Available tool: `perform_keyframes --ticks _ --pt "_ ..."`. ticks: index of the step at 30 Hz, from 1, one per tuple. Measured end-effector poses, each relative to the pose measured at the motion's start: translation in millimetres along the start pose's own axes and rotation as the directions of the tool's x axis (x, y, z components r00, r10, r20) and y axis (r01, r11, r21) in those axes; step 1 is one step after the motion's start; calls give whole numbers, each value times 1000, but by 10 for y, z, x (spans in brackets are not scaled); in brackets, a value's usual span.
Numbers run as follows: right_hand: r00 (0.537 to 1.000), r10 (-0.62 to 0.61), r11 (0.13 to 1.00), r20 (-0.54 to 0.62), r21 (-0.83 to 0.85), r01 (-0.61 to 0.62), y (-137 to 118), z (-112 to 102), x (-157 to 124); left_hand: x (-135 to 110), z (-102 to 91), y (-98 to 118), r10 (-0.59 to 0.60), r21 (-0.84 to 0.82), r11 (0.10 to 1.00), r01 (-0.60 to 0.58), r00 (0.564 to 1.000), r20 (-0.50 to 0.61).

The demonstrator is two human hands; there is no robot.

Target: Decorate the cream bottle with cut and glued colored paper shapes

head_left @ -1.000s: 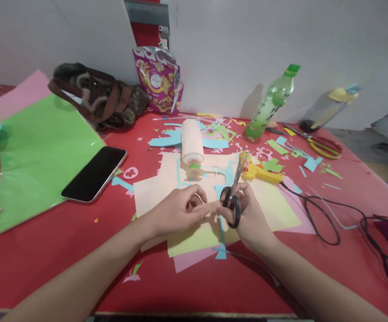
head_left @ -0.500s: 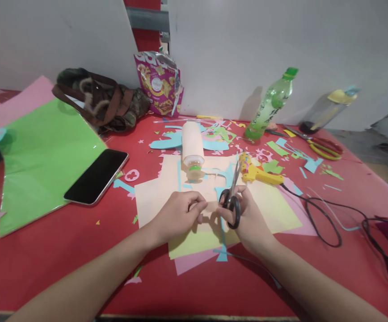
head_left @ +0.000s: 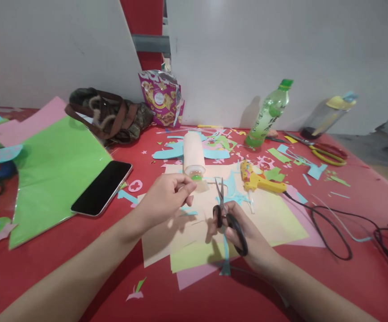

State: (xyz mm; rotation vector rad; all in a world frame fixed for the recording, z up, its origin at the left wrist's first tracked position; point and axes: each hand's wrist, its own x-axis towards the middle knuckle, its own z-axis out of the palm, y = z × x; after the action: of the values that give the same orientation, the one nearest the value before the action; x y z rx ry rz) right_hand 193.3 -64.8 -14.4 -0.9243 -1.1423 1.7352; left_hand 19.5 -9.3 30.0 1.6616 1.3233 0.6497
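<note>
My right hand (head_left: pixel 244 228) holds a pair of black-handled scissors (head_left: pixel 221 197), fingers in the loops, with the blades slightly apart and pointing away from me. My left hand (head_left: pixel 167 197) is closed in a pinch above the sheets; anything between its fingertips is too small to make out. Beneath both hands lie stacked sheets of cream, yellow and pink paper (head_left: pixel 194 250). Just past my left fingertips a paper-wrapped bottle (head_left: pixel 194 152) with a green cap lies on its side, with blue paper wings (head_left: pixel 169 153) about it. A blue paper strip (head_left: pixel 225 255) runs under my right hand.
A yellow glue gun (head_left: pixel 259 182) with a black cord (head_left: pixel 328 208) lies to the right. Farther back are a green drink bottle (head_left: pixel 269 116), red-and-yellow scissors (head_left: pixel 330 152), a snack bag (head_left: pixel 160 100) and a camouflage bag (head_left: pixel 113 116). A phone (head_left: pixel 103 188) overlaps green sheets (head_left: pixel 56 165) at left.
My left hand has moved away from the right, up and left towards the bottle. My right hand has lowered slightly with the scissors, whose blades now stand a little apart.
</note>
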Motion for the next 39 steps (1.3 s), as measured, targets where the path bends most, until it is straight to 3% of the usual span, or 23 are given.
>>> perform_keyframes --ticks 5,13,19,39 --pt "997 -21 1000 79 -6 22 -32 -2 -15 92 -23 152 70 66 995 -72 997 26" --pt "997 -29 1000 74 -4 30 5 -27 -8 86 52 115 123 147 980 -135 989 85" --pt "997 13 997 77 -81 -7 22 -57 -3 93 82 112 113 174 976 -129 988 102" --pt "996 -10 1000 89 -1 10 33 -68 16 108 76 96 128 185 972 -146 986 106"
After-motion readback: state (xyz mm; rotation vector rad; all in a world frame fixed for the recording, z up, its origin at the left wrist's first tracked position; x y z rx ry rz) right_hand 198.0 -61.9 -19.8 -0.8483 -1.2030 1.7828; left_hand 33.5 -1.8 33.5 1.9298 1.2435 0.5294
